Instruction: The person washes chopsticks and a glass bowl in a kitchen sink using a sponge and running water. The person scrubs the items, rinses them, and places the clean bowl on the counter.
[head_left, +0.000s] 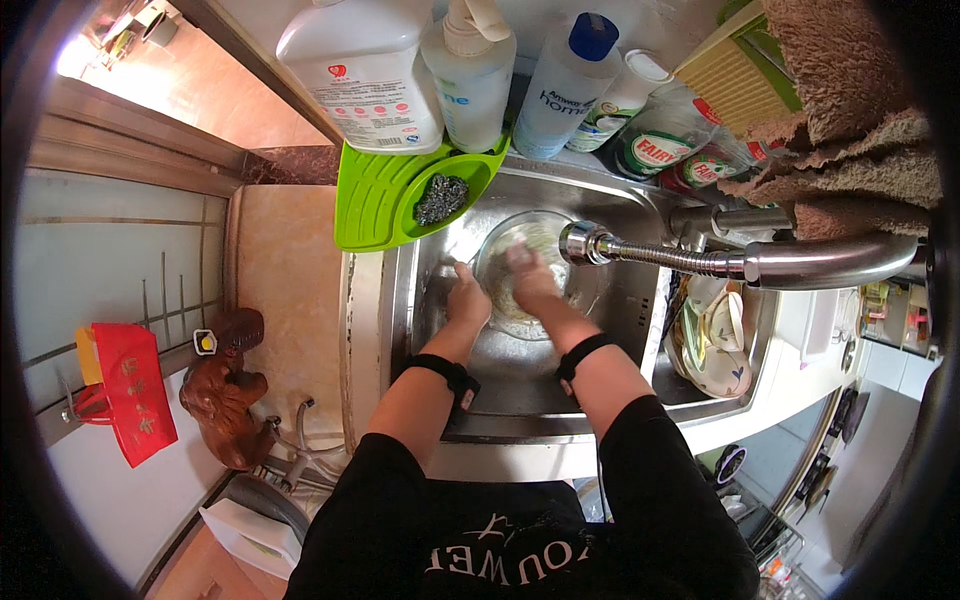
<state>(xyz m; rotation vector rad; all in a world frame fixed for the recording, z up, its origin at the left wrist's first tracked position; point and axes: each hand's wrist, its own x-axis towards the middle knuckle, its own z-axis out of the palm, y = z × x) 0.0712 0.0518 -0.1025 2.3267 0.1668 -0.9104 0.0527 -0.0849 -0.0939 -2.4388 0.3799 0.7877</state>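
Observation:
A round clear glass bowl (600, 281) sits in the stainless steel sink (517, 375), with pale, cloudy contents that are blurred. My left hand (470, 298) is at the bowl's left side, thumb pointing up and fingers hidden against the bowl. Inside the bowl, my right hand (536, 281) is smeared by motion, so its fingers and anything in them cannot be made out. Just right of that hand, the metal faucet head (585, 243) hangs over the bowl on a flexible neck. Black bands circle both wrists.
A green corner tray (375, 202) holding a steel wool scourer (441, 199) overlaps the sink's upper left. Several bottles, including a white jug (360, 82) and Fairy bottles (652, 150), line the back. Dishes (720, 371) fill the right basin. A brown towel (847, 67) hangs upper right.

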